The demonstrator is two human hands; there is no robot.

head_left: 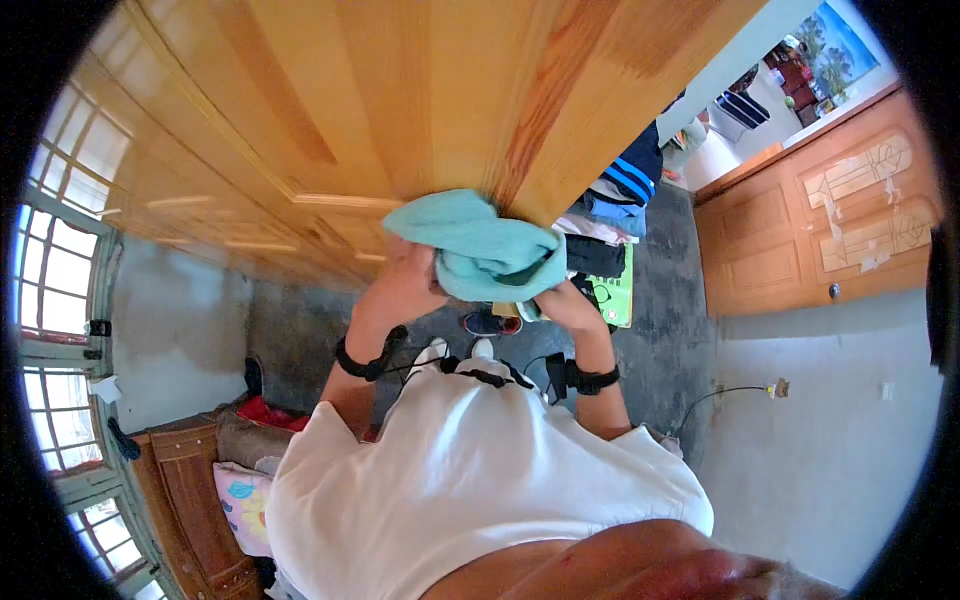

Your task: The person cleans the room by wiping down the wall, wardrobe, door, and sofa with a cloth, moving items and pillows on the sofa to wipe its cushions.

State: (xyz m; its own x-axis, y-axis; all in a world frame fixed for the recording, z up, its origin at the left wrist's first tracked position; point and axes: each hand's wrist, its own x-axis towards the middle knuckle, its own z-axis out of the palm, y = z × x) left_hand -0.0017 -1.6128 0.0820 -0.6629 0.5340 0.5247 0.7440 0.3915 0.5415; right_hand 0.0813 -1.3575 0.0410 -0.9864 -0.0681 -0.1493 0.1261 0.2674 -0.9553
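Note:
A bunched, folded teal cloth (485, 245) is held up between my two hands, in front of a large wooden panelled surface (400, 110). My left hand (405, 280) grips the cloth's left end, with the fingers partly tucked behind it. At the lower right edge of the cloth, my right hand (570, 305) is closed on it, its fingertips mostly hidden by the fabric. Whether the cloth touches the wood I cannot tell. Black bands circle both wrists.
Stacked folded clothes (620, 190) lie right of the wooden surface, above a green printed box or bag (615, 295). A dark shoe (490, 323) is on the floor by my feet. A wooden door (820, 210) stands right; windows (60, 260) and a flowered pillow (243, 505) are left.

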